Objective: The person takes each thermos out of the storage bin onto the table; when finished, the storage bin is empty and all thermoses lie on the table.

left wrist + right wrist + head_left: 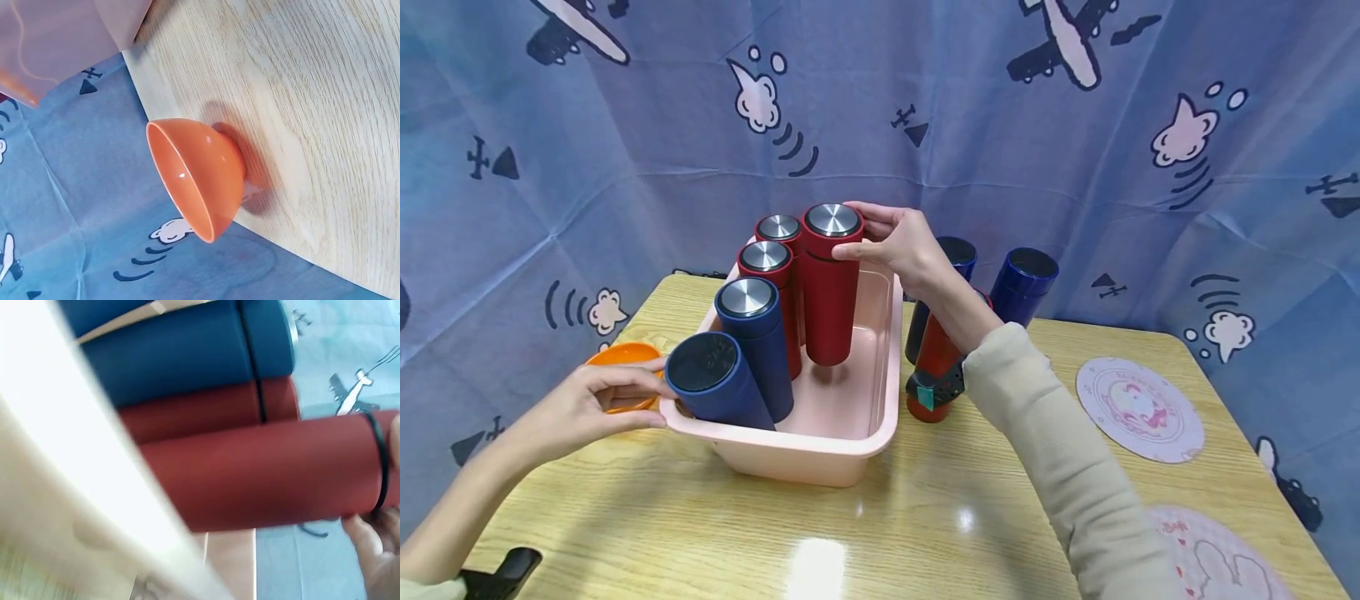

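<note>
- R hand: gripping red flask nr lid, approx. upright inside pink bin
- L hand: pinching bin's L rim
- Also in bin: 2 red bottles, 2 blue bottles
- Bin on tabletop

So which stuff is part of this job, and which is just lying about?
Looks part of the job:
held red flask
pink tub
two blue flasks and two red flasks inside
perhaps flasks alongside

Seems just lying about:
orange bowl
rabbit mat
cartoon mat
</note>
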A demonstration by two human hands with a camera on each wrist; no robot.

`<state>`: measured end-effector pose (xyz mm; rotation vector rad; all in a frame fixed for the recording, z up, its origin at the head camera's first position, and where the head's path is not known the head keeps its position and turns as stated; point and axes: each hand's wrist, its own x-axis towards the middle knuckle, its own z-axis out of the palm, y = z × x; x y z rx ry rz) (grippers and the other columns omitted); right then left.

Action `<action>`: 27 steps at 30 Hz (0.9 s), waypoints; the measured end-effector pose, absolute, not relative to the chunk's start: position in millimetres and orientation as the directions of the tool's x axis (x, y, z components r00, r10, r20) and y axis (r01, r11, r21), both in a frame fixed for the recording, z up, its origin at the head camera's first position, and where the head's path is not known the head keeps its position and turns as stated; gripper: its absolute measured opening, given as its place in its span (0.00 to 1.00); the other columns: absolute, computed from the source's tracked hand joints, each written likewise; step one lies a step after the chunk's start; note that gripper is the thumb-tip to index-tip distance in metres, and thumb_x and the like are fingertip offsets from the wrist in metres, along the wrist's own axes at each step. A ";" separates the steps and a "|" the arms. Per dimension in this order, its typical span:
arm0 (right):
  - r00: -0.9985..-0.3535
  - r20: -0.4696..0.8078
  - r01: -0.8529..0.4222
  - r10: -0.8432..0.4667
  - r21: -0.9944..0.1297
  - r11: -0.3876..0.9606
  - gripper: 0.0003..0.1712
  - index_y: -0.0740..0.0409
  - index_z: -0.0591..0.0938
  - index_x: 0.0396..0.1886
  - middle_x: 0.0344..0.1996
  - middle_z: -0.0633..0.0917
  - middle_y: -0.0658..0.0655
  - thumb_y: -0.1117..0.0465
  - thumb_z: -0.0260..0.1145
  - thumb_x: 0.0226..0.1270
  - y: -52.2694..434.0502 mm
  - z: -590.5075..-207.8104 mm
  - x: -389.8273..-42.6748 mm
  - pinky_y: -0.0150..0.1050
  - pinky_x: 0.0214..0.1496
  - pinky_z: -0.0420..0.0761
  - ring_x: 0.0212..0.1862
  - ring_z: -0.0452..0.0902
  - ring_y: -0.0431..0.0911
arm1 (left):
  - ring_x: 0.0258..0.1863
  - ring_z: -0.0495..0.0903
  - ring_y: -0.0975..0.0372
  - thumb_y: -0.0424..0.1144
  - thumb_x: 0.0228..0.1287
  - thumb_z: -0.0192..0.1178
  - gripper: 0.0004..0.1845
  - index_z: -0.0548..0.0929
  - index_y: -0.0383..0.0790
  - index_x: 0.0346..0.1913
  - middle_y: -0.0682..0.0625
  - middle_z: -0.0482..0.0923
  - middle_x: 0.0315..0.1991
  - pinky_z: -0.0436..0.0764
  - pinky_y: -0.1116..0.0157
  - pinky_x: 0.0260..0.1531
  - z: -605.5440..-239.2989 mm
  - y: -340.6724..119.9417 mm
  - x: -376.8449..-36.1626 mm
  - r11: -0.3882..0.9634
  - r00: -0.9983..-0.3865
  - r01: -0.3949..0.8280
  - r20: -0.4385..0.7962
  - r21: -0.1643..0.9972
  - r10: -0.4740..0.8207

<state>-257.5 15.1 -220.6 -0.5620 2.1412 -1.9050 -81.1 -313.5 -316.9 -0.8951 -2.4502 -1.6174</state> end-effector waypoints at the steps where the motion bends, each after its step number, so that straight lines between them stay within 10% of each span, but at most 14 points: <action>1: -0.896 0.105 -0.156 -0.432 -0.984 0.086 0.33 0.58 0.78 0.60 0.52 0.83 0.59 0.72 0.75 0.51 16.5 -221.5 -257.5 0.37 0.51 0.82 0.52 0.81 0.45 | 0.62 0.69 0.73 0.13 0.47 0.65 0.21 0.85 0.33 0.44 0.55 0.82 0.49 0.77 0.75 0.50 -317.4 -313.7 -81.2 0.268 -0.826 0.504 0.367 0.821 0.428; 27: -0.789 0.227 -0.305 -0.571 -0.951 0.044 0.36 0.63 0.78 0.60 0.51 0.83 0.59 0.75 0.76 0.47 35.3 -228.5 -255.9 0.34 0.56 0.78 0.55 0.80 0.45 | 0.61 0.71 0.71 0.12 0.48 0.63 0.21 0.84 0.30 0.46 0.55 0.79 0.54 0.78 0.73 0.49 -318.8 -314.5 -83.1 0.191 -0.813 0.497 0.377 0.847 0.445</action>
